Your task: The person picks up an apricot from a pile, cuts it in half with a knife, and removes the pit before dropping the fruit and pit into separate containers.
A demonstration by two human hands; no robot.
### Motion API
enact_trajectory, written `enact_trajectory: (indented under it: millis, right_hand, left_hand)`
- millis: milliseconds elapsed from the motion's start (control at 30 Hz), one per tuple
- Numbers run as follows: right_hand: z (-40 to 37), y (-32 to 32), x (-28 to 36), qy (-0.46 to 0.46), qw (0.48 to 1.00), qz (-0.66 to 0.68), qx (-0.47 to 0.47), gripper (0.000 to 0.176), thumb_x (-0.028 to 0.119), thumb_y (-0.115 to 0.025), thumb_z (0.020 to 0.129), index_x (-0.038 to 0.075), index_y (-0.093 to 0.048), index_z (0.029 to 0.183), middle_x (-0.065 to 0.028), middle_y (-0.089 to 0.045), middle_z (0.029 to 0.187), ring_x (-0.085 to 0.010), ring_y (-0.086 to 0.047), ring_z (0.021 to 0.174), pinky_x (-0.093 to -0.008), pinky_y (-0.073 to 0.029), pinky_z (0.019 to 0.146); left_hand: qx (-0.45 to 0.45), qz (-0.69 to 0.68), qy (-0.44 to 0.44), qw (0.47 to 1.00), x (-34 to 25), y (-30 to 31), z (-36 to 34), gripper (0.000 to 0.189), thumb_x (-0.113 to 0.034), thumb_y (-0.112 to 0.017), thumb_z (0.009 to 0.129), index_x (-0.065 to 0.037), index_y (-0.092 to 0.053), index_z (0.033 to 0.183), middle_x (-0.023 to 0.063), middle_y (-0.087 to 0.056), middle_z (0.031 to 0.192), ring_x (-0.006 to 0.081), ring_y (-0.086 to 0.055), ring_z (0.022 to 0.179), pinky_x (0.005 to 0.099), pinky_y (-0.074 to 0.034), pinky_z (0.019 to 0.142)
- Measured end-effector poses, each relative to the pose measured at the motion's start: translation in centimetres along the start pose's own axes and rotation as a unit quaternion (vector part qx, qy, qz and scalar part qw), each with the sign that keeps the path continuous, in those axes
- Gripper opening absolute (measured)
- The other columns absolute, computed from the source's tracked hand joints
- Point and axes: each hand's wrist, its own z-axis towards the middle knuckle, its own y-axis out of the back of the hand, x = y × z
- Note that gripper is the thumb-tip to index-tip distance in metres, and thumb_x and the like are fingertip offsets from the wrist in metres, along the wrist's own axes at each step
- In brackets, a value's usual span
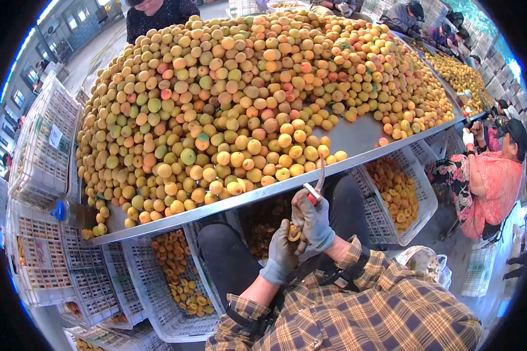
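Observation:
Both my hands wear grey gloves and meet above my lap, just below the metal table's edge [252, 186]. My left hand [281, 251] is closed around a small opened apricot piece [293, 234]. In my right hand [314, 219] is a knife with a red and white handle [314, 196], its curved blade pointing up toward the fruit. The fingers of my right hand also touch the apricot piece. A large heap of whole yellow-orange apricots [216, 105] lies on the table in front of me.
White crates with apricot halves stand to the left [175, 327] and right [430, 202] of my knees. A capped jar [76, 214] is at the table's left corner. A person in a pink top [498, 181] sits at the right; other people are farther back.

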Motion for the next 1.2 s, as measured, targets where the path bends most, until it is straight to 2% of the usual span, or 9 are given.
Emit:
enact_trajectory:
  millis: [200, 633, 733, 833, 1033, 1067, 1100, 1133, 1200]
  right_hand:
    - [0.4, 0.9, 1.7, -0.056, 0.997, -0.014, 0.053, 0.019, 0.022, -0.058, 0.092, 0.004, -0.059, 0.086, 0.0008, -0.051, 0.063, -0.0062, -0.047, 0.052, -0.0205, -0.037, 0.046]
    - [-0.3, -1.4, 1.8, -0.084, 0.99, 0.034, -0.111, 0.025, 0.024, -0.058, 0.09, 0.012, -0.048, 0.071, 0.0057, -0.038, 0.052, -0.0058, -0.032, 0.039, -0.0235, -0.024, 0.038]
    - [-0.1, -1.3, 1.1, -0.087, 0.993, -0.014, -0.077, 0.035, 0.033, -0.052, 0.093, 0.012, -0.04, 0.068, 0.0034, -0.029, 0.05, -0.0082, -0.028, 0.04, -0.0245, -0.024, 0.039]
    - [0.2, -1.4, 1.0, -0.095, 0.995, 0.007, -0.031, 0.037, 0.031, -0.05, 0.094, 0.014, -0.035, 0.064, 0.0039, -0.027, 0.051, -0.0085, -0.026, 0.039, -0.0248, -0.023, 0.039]
    - [0.5, -1.3, 1.1, -0.206, 0.949, 0.228, -0.074, 0.032, 0.022, -0.05, 0.092, 0.015, -0.035, 0.065, 0.0054, -0.027, 0.052, -0.0074, -0.026, 0.039, -0.0236, -0.024, 0.038]
    - [0.3, -1.0, 0.8, -0.203, 0.956, 0.208, -0.03, 0.032, 0.022, -0.05, 0.092, 0.015, -0.035, 0.065, 0.0055, -0.026, 0.052, -0.0077, -0.026, 0.04, -0.0236, -0.025, 0.039]
    - [0.2, -0.9, 0.7, -0.198, 0.962, 0.19, 0.014, 0.032, 0.023, -0.049, 0.092, 0.016, -0.034, 0.065, 0.0057, -0.025, 0.052, -0.0079, -0.025, 0.04, -0.0237, -0.025, 0.04]
    - [0.2, -0.9, 0.8, -0.192, 0.964, 0.184, -0.005, 0.032, 0.024, -0.049, 0.092, 0.015, -0.035, 0.065, 0.0057, -0.025, 0.052, -0.0076, -0.026, 0.041, -0.0237, -0.025, 0.04]
    - [0.6, -0.8, 1.8, -0.178, 0.963, 0.201, -0.015, 0.033, 0.024, -0.049, 0.092, 0.015, -0.034, 0.065, 0.0057, -0.024, 0.052, -0.0071, -0.024, 0.041, -0.0234, -0.024, 0.041]
  left_hand:
    - [-0.062, 0.066, 0.011, 0.996, -0.9, -1.4, -0.6, 0.04, -0.044, -0.036, 0.098, -0.008, -0.053, 0.095, 0.0032, -0.056, 0.07, 0.0087, -0.044, 0.048, 0.0199, -0.031, 0.042]
    - [-0.144, 0.157, -0.05, 0.976, 1.2, -1.6, -0.5, 0.038, -0.043, -0.04, 0.097, -0.009, -0.054, 0.089, 0.0015, -0.054, 0.065, 0.0073, -0.043, 0.046, 0.0199, -0.031, 0.039]
    - [-0.156, 0.225, -0.086, 0.958, 1.4, -1.0, -0.4, 0.036, -0.036, -0.036, 0.099, -0.007, -0.057, 0.095, 0.0003, -0.058, 0.08, 0.0063, -0.053, 0.064, 0.0206, -0.042, 0.053]
    - [-0.164, 0.176, -0.087, 0.967, 1.0, 0.0, -0.2, 0.036, -0.035, -0.036, 0.099, -0.007, -0.057, 0.095, 0.0006, -0.057, 0.079, 0.0071, -0.053, 0.066, 0.0228, -0.043, 0.055]
    - [0.037, -0.1, 0.06, 0.993, 0.7, 0.9, -0.2, 0.032, -0.034, -0.034, 0.099, -0.009, -0.055, 0.099, 0.0005, -0.056, 0.076, 0.0083, -0.049, 0.052, 0.0204, -0.036, 0.043]
    - [-0.027, 0.153, -0.094, 0.983, 1.5, -0.1, -0.3, 0.032, -0.034, -0.034, 0.099, -0.01, -0.055, 0.1, 0.0005, -0.056, 0.076, 0.0089, -0.049, 0.052, 0.0199, -0.037, 0.044]
    - [-0.084, 0.394, -0.241, 0.883, 1.8, -0.6, -0.4, 0.031, -0.034, -0.034, 0.099, -0.011, -0.054, 0.1, 0.0006, -0.056, 0.076, 0.0095, -0.05, 0.053, 0.0194, -0.037, 0.044]
    - [-0.078, 0.402, -0.241, 0.88, 1.3, -0.2, -0.4, 0.031, -0.034, -0.034, 0.099, -0.011, -0.054, 0.1, 0.0006, -0.056, 0.076, 0.0095, -0.05, 0.053, 0.0194, -0.037, 0.044]
    - [0.031, -0.04, 0.049, 0.998, -0.4, 1.1, 0.2, 0.033, -0.034, -0.034, 0.099, -0.008, -0.054, 0.102, 0.0023, -0.058, 0.083, 0.0123, -0.055, 0.068, 0.023, -0.044, 0.057]
